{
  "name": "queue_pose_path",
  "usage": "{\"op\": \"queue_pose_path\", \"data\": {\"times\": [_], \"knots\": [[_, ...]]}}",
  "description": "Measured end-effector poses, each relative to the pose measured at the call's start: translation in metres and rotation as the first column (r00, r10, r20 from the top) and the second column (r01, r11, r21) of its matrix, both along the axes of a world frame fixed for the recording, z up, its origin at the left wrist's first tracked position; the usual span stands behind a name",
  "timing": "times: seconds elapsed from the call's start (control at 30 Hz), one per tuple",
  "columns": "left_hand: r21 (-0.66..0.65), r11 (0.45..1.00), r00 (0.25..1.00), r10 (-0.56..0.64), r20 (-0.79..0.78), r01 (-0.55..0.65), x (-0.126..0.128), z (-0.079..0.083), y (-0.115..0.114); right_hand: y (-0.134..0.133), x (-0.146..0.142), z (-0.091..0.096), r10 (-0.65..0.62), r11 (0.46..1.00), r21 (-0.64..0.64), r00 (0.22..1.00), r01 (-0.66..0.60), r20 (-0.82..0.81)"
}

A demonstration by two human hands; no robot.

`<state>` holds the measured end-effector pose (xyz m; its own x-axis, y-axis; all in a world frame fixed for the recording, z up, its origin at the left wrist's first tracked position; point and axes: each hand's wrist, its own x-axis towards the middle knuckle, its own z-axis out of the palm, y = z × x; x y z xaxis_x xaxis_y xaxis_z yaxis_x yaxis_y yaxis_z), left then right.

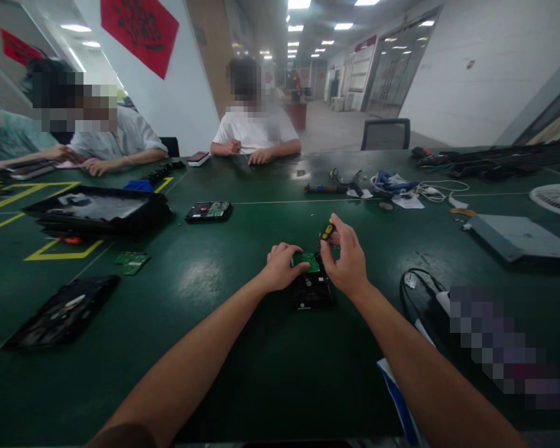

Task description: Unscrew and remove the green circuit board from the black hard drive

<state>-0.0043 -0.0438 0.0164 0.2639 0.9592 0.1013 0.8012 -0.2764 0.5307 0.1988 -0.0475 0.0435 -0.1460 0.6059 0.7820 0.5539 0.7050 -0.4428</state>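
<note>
A black hard drive (pixel 312 290) lies on the green table (pixel 242 348) in front of me, with its green circuit board (pixel 307 260) facing up. My left hand (pixel 282 266) is curled and rests on the drive's left edge, holding it down. My right hand (pixel 346 256) is closed round a small screwdriver with a yellow and black handle (pixel 327 229), held upright over the board's right side. Its tip is hidden behind my fingers.
Another hard drive (pixel 209 211) lies further back. A black tray (pixel 98 208) and loose green boards (pixel 133 261) are at left, a dismantled black case (pixel 63 317) at near left. Tools and cables (pixel 392 185) lie at back right. People sit across the table.
</note>
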Motion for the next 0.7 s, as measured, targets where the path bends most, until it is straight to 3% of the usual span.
{"op": "queue_pose_path", "data": {"times": [0.23,0.5,0.7], "knots": [[-0.006,1.000,1.000,-0.009,0.004,0.010,-0.0009,0.0012,-0.0006,0.0017,0.0011,-0.0026,-0.036,0.999,0.018,0.998,0.036,-0.045],[-0.007,1.000,1.000,-0.012,0.002,0.012,-0.0012,0.0000,0.0002,0.0025,0.0002,-0.0071,0.078,0.992,-0.094,0.995,-0.084,-0.064],[-0.008,1.000,1.000,-0.015,0.002,0.015,-0.0016,0.0004,0.0006,0.0019,0.0004,-0.0059,0.002,0.999,-0.043,0.999,-0.004,-0.042]]}}
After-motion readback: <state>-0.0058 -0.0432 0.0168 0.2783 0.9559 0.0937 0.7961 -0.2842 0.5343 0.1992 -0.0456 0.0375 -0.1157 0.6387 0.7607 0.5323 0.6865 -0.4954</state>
